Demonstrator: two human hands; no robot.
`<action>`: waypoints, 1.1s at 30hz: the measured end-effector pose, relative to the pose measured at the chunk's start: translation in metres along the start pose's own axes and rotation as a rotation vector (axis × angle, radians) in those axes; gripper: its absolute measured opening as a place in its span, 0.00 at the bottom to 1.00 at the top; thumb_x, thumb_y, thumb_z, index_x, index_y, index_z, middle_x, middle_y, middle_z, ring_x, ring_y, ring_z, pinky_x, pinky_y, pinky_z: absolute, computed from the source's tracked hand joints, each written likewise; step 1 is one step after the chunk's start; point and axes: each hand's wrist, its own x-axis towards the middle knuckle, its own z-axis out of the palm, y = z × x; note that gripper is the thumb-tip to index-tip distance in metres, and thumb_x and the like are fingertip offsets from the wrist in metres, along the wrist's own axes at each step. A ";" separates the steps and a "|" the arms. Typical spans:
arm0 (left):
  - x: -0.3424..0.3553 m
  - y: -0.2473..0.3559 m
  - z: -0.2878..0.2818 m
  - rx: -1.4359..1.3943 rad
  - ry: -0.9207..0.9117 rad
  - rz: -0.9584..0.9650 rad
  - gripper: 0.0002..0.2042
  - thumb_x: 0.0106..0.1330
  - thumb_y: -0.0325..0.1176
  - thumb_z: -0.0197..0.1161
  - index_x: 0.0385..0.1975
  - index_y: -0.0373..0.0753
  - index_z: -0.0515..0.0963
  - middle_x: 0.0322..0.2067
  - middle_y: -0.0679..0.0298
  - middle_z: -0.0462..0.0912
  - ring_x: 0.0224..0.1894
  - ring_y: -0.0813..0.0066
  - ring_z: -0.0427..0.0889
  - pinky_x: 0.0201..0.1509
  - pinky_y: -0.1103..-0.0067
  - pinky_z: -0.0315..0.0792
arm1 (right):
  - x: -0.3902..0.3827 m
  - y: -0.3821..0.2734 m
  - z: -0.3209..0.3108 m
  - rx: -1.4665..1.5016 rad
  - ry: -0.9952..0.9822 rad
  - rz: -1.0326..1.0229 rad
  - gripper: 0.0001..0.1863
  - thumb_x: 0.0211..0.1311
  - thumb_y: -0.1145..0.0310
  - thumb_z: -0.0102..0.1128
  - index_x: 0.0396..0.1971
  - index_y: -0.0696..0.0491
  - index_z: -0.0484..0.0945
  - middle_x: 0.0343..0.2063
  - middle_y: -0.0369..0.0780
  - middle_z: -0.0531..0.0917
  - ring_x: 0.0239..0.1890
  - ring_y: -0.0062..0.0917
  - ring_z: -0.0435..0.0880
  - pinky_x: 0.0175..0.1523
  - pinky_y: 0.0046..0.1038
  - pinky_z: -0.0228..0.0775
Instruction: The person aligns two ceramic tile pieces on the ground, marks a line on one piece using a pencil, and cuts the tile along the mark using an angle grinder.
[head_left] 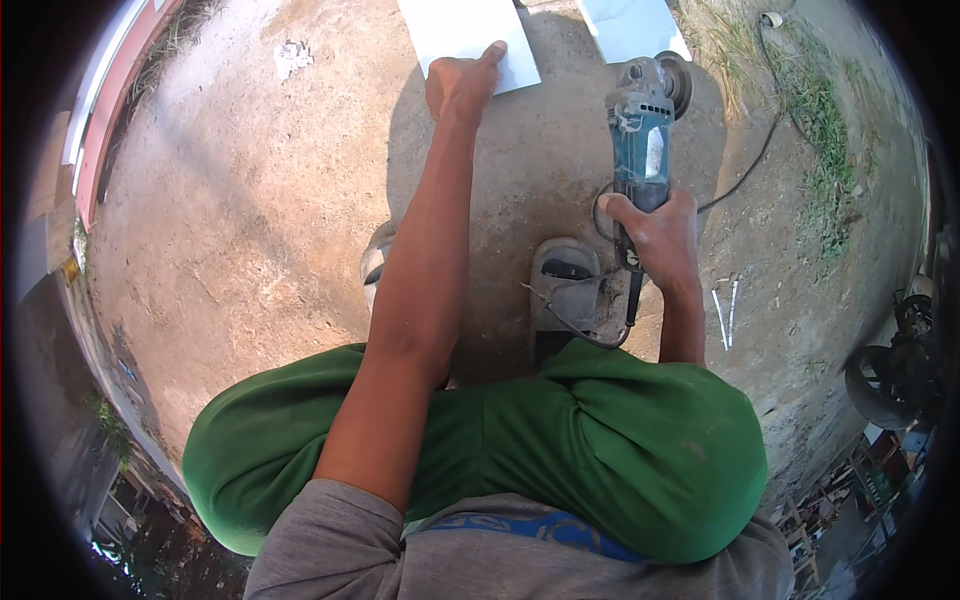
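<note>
My left hand (463, 82) reaches forward to the near end of a white tile (455, 28) on the ground. One digit lies along its top face and the other fingers are curled, partly hidden, so the hand seems to grip the tile's edge. My right hand (663, 232) is wrapped around the body of a teal and black angle grinder (641, 135). Its disc (677, 84) is at the far end, facing right, close to the near corner of a second white tile (632, 25). Whether the disc spins cannot be made out.
The grinder's black cord (752, 170) runs right across the dirt ground (240, 200), and a loop hangs over my right sandal (570, 290). Thin white strips (725, 315) lie at the right. Grass (828, 170) grows farther right, near a dark wheel (885, 385). A pinkish edge (105, 130) borders the left.
</note>
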 end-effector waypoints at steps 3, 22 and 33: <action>-0.013 -0.003 -0.004 -0.012 -0.111 0.010 0.24 0.58 0.53 0.83 0.24 0.33 0.88 0.27 0.59 0.89 0.32 0.68 0.86 0.43 0.71 0.79 | 0.001 0.001 0.000 0.006 -0.014 0.006 0.18 0.51 0.63 0.78 0.36 0.60 0.84 0.27 0.38 0.85 0.29 0.23 0.81 0.41 0.32 0.77; 0.003 0.006 0.007 0.130 -0.149 -0.058 0.24 0.61 0.57 0.78 0.27 0.37 0.92 0.31 0.63 0.94 0.38 0.64 0.91 0.51 0.67 0.82 | -0.005 0.005 -0.007 0.076 0.003 0.001 0.18 0.51 0.63 0.78 0.36 0.60 0.84 0.27 0.36 0.85 0.29 0.21 0.81 0.40 0.31 0.76; -0.044 -0.007 -0.012 -0.008 -0.268 0.077 0.23 0.67 0.50 0.74 0.24 0.32 0.89 0.22 0.59 0.86 0.25 0.70 0.81 0.35 0.71 0.75 | -0.002 0.030 -0.015 0.075 0.062 -0.002 0.20 0.50 0.61 0.79 0.36 0.59 0.84 0.27 0.36 0.84 0.29 0.21 0.79 0.38 0.30 0.74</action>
